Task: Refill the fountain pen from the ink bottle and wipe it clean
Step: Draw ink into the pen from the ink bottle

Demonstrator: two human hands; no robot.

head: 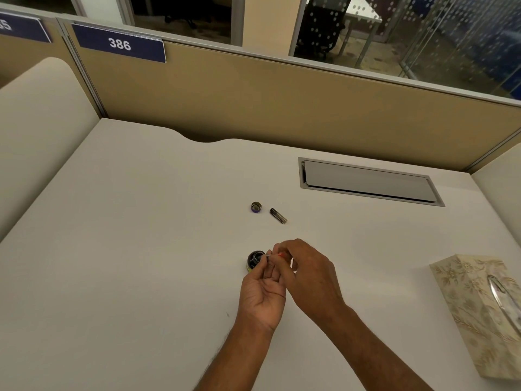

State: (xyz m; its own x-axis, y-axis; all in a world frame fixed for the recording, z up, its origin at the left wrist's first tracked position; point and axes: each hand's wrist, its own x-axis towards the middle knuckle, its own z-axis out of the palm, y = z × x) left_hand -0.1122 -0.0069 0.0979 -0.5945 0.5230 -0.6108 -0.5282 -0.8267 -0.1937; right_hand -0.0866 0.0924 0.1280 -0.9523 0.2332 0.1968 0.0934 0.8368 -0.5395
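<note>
A small dark ink bottle stands open on the white desk, its mouth uncovered. Just to its right, both hands hold a thin pen part with a red section, its tip pointing toward the bottle's mouth. My left hand is palm up, fingertips pinching the part near the tip. My right hand pinches its other end from the right. The bottle's round cap lies farther back. Next to it lies a dark pen barrel piece with a silvery end.
A floral tissue box sits at the desk's right edge. A grey cable hatch is set into the desk at the back right. A tan partition with a "386" sign closes off the rear.
</note>
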